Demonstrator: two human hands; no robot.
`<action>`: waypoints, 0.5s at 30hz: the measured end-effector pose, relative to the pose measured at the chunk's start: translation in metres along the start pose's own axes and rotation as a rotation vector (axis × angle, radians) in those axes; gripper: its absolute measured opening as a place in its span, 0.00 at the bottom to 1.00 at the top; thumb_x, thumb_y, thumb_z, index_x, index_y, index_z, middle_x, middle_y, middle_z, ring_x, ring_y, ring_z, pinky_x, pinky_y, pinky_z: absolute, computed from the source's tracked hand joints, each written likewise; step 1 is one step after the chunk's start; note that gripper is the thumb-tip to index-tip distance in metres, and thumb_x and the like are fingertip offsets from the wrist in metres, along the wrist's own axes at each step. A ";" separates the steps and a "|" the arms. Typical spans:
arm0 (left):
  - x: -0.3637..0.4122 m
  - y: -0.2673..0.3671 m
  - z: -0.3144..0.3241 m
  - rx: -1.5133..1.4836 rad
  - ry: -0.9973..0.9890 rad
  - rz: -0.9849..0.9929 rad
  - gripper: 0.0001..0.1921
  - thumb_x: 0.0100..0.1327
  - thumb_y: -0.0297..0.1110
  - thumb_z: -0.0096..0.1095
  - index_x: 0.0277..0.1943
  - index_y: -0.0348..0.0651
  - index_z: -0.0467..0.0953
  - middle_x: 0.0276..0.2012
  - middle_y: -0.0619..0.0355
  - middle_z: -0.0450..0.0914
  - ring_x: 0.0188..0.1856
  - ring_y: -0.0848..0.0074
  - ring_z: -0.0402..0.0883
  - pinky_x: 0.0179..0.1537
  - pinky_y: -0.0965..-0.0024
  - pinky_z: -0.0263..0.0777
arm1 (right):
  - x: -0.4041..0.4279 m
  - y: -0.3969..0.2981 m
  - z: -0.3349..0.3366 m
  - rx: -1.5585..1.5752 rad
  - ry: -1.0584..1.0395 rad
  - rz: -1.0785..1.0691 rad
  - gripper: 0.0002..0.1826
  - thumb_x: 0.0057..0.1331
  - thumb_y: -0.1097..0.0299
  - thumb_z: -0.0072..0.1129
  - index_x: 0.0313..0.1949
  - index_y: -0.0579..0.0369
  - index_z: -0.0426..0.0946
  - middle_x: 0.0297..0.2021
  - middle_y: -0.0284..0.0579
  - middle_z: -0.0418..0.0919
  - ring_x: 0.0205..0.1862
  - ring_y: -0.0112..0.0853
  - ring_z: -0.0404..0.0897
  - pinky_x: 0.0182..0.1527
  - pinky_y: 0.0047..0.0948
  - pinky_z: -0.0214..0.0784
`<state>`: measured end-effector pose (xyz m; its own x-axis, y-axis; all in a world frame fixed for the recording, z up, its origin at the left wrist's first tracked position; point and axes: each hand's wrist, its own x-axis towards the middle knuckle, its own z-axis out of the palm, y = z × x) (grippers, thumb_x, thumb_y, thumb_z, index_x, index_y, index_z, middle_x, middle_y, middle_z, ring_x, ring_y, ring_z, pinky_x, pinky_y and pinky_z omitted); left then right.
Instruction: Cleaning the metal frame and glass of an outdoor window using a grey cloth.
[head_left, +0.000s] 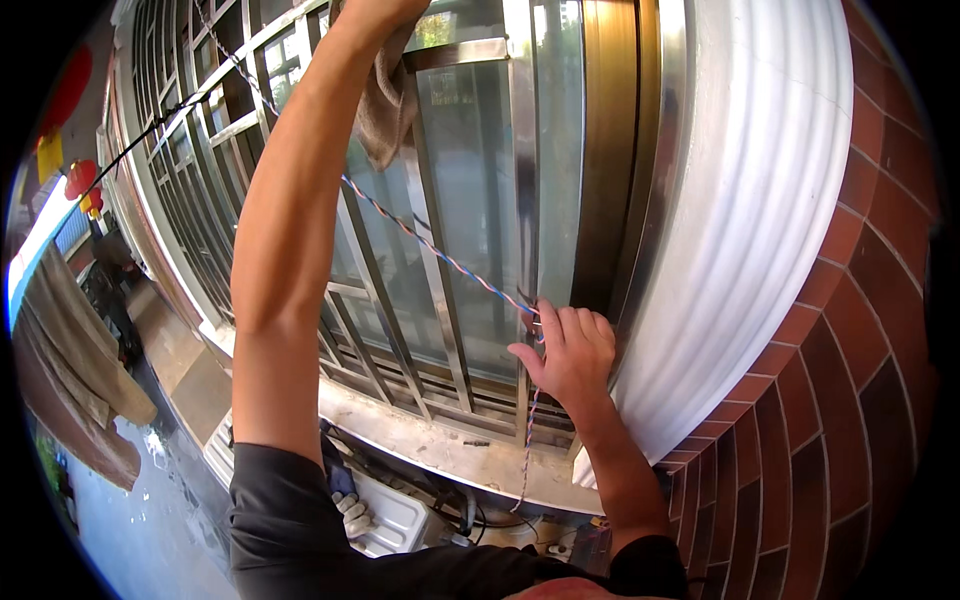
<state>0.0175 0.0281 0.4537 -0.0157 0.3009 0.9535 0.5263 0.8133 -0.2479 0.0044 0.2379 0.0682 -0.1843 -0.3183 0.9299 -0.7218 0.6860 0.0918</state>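
Note:
My left arm reaches up along a stainless steel window grille (442, 315). My left hand (386, 11) is mostly cut off at the top edge, close to a grey-brown cloth (384, 112) that hangs against the bars; its fingers cannot be made out. My right hand (574, 345) is at a vertical bar, where a twisted multicoloured wire (450, 259) meets the grille; its fingers curl over the wire and bar, thumb apart. The wire runs taut up to the left behind my left arm, and its loose end hangs below my right hand past the sill.
A stone sill (450, 439) lies under the grille. Below are a white ribbed casing (390, 517), cables and a glove (354, 516). White moulding (750, 225) and a red-brown tiled wall (810, 420) bound the right. Cloths (75, 337) and red lanterns (81, 178) hang at left.

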 end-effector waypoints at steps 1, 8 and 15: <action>-0.006 -0.005 -0.005 0.005 0.001 0.004 0.15 0.63 0.20 0.54 0.50 0.34 0.85 0.36 0.48 0.90 0.41 0.71 0.87 0.46 0.65 0.78 | -0.001 -0.002 -0.001 0.003 0.005 -0.002 0.35 0.57 0.38 0.68 0.54 0.54 0.81 0.31 0.37 0.71 0.34 0.36 0.73 0.42 0.35 0.64; -0.001 -0.039 -0.078 0.344 -0.365 -0.365 0.17 0.73 0.34 0.49 0.53 0.39 0.83 0.44 0.40 0.88 0.47 0.61 0.87 0.50 0.60 0.77 | -0.005 0.004 -0.011 -0.008 -0.037 -0.014 0.36 0.56 0.40 0.69 0.55 0.54 0.80 0.33 0.39 0.72 0.36 0.36 0.73 0.43 0.36 0.64; 0.025 -0.107 -0.065 0.609 -0.388 -0.247 0.27 0.77 0.47 0.36 0.47 0.33 0.80 0.46 0.29 0.83 0.52 0.37 0.81 0.56 0.44 0.71 | -0.001 -0.001 -0.002 0.016 -0.020 -0.023 0.36 0.56 0.40 0.70 0.55 0.55 0.80 0.33 0.40 0.73 0.36 0.37 0.74 0.45 0.37 0.66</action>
<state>0.0158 -0.0833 0.5148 -0.4293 0.1362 0.8928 -0.0918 0.9769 -0.1931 0.0067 0.2385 0.0683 -0.1810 -0.3468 0.9203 -0.7366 0.6679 0.1068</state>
